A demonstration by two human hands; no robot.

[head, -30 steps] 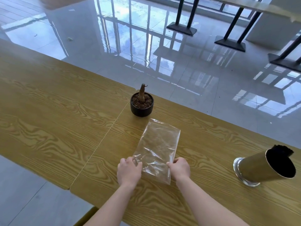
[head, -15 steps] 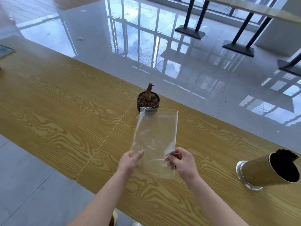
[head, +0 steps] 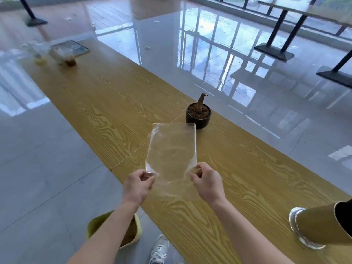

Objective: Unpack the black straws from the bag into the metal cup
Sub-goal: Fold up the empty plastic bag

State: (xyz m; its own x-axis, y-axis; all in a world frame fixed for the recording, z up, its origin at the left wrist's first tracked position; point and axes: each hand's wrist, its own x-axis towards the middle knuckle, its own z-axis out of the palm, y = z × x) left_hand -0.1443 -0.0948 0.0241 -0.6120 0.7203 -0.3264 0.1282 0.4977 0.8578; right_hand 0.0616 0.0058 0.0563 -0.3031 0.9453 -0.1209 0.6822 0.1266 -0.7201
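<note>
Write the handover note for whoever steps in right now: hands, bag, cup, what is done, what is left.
Left hand: pinches the near left corner of the bag.
Right hand: pinches the bag's near right corner.
Bag: clear, held up over the table, in front of the potted plant. No straws show inside it.
Metal cup: on the table to the right, cut off by the frame edge. Its mouth is dark, and I cannot tell what it holds.
Done: the bag looks emptied.
Left: probably check that the straws are in the cup, then put the bag aside.
</note>
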